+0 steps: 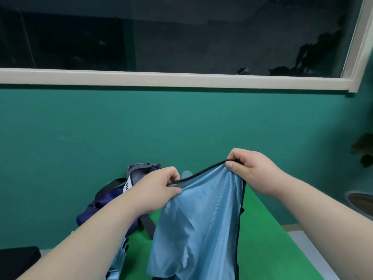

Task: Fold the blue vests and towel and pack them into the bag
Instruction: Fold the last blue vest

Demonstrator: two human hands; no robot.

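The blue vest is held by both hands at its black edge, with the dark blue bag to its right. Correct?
No. The head view shows the left hand and right hand holding the blue vest at its black edge, but the dark blue bag is to its left.

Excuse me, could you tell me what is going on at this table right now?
A person holds up a shiny light-blue vest with dark trim, pinching its top edge with the left hand and the right hand, so it hangs over the green tabletop. It is not yet folded. A dark navy fabric bag with black straps sits behind the left arm, by the teal wall. More light-blue fabric lies under the left forearm; I cannot tell what it is.
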